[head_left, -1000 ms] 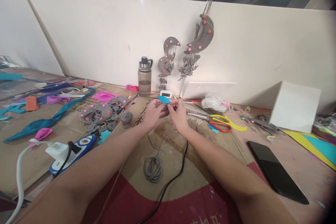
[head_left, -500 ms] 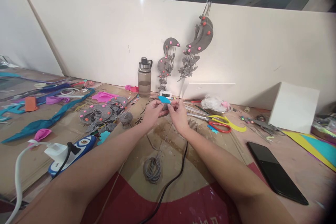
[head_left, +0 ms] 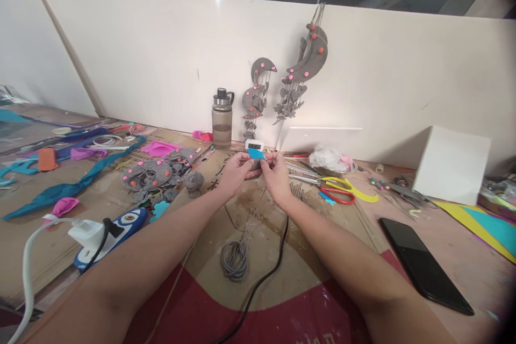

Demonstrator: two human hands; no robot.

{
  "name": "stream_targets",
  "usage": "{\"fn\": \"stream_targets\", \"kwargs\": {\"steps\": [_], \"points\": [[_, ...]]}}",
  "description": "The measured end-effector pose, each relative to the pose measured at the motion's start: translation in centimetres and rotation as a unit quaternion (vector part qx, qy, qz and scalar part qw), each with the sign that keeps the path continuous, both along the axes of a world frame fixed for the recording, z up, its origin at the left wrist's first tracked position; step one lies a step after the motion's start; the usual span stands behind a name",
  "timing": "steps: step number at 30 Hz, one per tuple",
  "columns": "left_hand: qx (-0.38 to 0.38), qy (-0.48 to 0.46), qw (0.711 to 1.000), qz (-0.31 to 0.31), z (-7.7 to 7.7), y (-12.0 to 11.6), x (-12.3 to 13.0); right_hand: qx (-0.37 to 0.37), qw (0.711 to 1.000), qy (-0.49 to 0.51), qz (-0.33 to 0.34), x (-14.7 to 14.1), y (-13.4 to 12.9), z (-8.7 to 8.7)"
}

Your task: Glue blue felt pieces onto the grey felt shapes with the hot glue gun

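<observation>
My left hand point(head_left: 237, 172) and my right hand point(head_left: 275, 173) meet at the middle of the table, fingers closed on a small blue piece point(head_left: 255, 154). Something grey shows below the blue between my thumbs. A thin string runs down from my hands toward a coiled bundle of grey yarn point(head_left: 234, 260) on the cardboard. To the left of my left hand lies a ball of grey yarn point(head_left: 193, 183). Scissors with yellow and red handles point(head_left: 337, 190) lie to the right of my right hand.
A bottle point(head_left: 222, 128) stands behind my hands. Grey crescents with pink dots point(head_left: 308, 67) hang on the white wall. At left lie a grey crescent pile point(head_left: 151, 174) and a power strip point(head_left: 131, 223); at right, a black phone point(head_left: 425, 266). A black cable point(head_left: 264, 281) crosses the front.
The blue piece has shifted slightly right and tilted between my fingers. Both hands have barely moved.
</observation>
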State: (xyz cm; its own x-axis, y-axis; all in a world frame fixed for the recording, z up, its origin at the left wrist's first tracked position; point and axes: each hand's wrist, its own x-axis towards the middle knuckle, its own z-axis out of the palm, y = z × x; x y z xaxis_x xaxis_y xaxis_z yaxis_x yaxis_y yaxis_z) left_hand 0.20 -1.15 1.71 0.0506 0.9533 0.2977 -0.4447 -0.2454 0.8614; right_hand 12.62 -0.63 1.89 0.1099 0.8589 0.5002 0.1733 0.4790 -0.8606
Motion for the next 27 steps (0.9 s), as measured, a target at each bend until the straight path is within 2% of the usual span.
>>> {"fn": "stream_targets", "kwargs": {"steps": [8, 16, 21, 27], "points": [[-0.015, -0.023, 0.998, 0.051, 0.01, 0.1, 0.06, 0.023, 0.999, -0.003, 0.03, -0.21, -0.2, 0.06], [-0.046, -0.027, 0.997, 0.057, 0.48, -0.39, 0.39, 0.013, 1.0, -0.009, 0.01, 0.32, 0.17, 0.5], [-0.059, -0.044, 0.996, 0.059, 0.3, -0.08, 0.28, 0.002, 0.998, -0.051, 0.026, 0.52, 0.37, 0.39], [-0.077, -0.049, 0.995, 0.045, 0.37, -0.1, 0.22, -0.007, 0.998, -0.056, 0.026, 0.52, 0.41, 0.35]]}}
